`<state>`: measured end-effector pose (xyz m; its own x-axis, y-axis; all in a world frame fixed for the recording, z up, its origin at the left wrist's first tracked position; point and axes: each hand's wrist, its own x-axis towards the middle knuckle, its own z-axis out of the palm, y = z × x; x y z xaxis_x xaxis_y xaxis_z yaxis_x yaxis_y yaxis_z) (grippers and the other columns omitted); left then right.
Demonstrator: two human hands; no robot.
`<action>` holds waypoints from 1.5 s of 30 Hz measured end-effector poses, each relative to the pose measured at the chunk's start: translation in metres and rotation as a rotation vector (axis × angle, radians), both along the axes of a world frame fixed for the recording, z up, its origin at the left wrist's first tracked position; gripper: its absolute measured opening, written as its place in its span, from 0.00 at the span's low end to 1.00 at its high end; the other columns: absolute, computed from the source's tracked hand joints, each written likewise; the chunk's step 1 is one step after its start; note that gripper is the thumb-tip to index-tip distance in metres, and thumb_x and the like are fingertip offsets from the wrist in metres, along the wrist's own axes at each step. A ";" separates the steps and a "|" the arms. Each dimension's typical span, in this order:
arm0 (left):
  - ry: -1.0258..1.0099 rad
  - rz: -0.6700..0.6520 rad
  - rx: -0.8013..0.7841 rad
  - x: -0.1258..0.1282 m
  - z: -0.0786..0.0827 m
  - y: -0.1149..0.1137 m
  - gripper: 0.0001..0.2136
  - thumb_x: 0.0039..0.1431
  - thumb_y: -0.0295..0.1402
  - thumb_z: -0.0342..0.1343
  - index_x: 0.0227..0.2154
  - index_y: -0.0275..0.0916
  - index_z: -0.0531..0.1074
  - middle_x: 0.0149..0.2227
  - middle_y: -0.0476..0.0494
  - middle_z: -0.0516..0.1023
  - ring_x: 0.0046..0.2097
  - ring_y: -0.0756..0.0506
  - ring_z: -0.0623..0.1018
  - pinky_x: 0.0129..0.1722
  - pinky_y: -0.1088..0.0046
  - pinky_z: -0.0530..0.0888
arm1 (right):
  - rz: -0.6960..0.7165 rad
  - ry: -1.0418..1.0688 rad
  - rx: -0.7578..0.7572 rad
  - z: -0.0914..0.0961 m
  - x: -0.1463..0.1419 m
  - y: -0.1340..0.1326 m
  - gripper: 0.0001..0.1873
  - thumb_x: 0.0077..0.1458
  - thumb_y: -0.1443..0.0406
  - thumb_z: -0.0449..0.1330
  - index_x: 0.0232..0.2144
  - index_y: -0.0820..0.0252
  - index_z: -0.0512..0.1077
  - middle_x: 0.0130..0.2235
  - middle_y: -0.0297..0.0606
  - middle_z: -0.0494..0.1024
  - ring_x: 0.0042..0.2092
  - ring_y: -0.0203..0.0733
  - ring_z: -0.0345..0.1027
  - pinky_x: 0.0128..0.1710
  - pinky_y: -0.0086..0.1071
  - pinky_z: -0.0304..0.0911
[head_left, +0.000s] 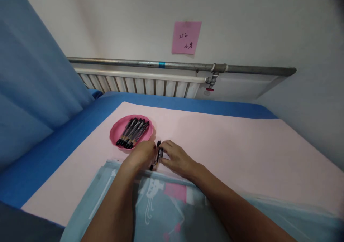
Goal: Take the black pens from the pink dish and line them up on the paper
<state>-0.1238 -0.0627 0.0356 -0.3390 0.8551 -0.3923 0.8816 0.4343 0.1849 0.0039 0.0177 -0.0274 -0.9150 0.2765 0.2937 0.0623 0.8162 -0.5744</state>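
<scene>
My left hand (pixel 145 151) and my right hand (pixel 176 156) meet over the pink sheet, just beyond the edge of a light blue cloth. Between them is a slim pen (pixel 154 163) with a clear barrel and black ends, its lower end pointing toward me. The fingers of my left hand close on it, though they are partly hidden. My right thumb and fingers pinch a black piece with a clip (pixel 160 153); whether it is a cap or part of a second pen is unclear. Left of my hands, a pink scalloped dish (pixel 114 132) holds several black-capped pens (pixel 133 132).
A pink sheet (pixel 228 149) covers the blue surface (pixel 188 105). The light blue patterned cloth (pixel 158 209) lies nearest me. A blue curtain (pixel 34 70) hangs at left. Behind are a white radiator (pixel 150 86), a metal pipe (pixel 120 62) and a red-handled valve (pixel 210 89).
</scene>
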 end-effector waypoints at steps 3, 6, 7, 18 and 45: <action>0.003 -0.007 0.002 -0.001 -0.003 0.000 0.11 0.53 0.27 0.48 0.35 0.35 0.74 0.35 0.37 0.79 0.36 0.45 0.77 0.34 0.75 0.68 | 0.000 0.004 0.005 -0.002 -0.001 0.000 0.14 0.46 0.71 0.58 0.38 0.59 0.64 0.37 0.37 0.66 0.40 0.39 0.58 0.39 0.31 0.56; 0.012 -0.016 0.006 -0.003 -0.005 0.002 0.11 0.54 0.28 0.47 0.36 0.35 0.73 0.37 0.35 0.79 0.37 0.44 0.77 0.34 0.74 0.68 | -0.006 0.007 0.004 -0.002 -0.001 0.000 0.14 0.45 0.71 0.58 0.37 0.60 0.65 0.36 0.36 0.66 0.39 0.38 0.58 0.38 0.31 0.57; 0.016 -0.018 0.006 -0.003 -0.005 0.002 0.11 0.54 0.28 0.46 0.36 0.34 0.73 0.37 0.35 0.79 0.38 0.44 0.77 0.34 0.73 0.68 | -0.009 0.006 0.002 -0.002 -0.001 0.000 0.14 0.45 0.71 0.58 0.37 0.60 0.65 0.36 0.36 0.65 0.39 0.38 0.58 0.38 0.31 0.57; -0.004 -0.012 0.066 -0.006 -0.011 0.002 0.13 0.56 0.30 0.45 0.32 0.34 0.75 0.34 0.32 0.79 0.36 0.41 0.77 0.34 0.71 0.68 | 0.010 0.041 -0.059 -0.003 -0.001 0.001 0.16 0.44 0.71 0.58 0.39 0.58 0.65 0.40 0.38 0.66 0.42 0.40 0.59 0.41 0.33 0.57; 0.287 0.454 0.514 -0.044 -0.021 0.013 0.09 0.46 0.30 0.54 0.32 0.34 0.73 0.39 0.31 0.75 0.42 0.33 0.73 0.39 0.59 0.67 | -0.285 0.133 -0.360 -0.004 0.004 0.019 0.09 0.45 0.71 0.52 0.31 0.59 0.68 0.30 0.34 0.68 0.29 0.34 0.61 0.30 0.29 0.58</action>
<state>-0.1676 -0.0493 0.0145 -0.7318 0.6582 0.1769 0.6801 0.6883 0.2523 0.0078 0.0372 -0.0315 -0.7486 0.6169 0.2430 0.1616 0.5253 -0.8354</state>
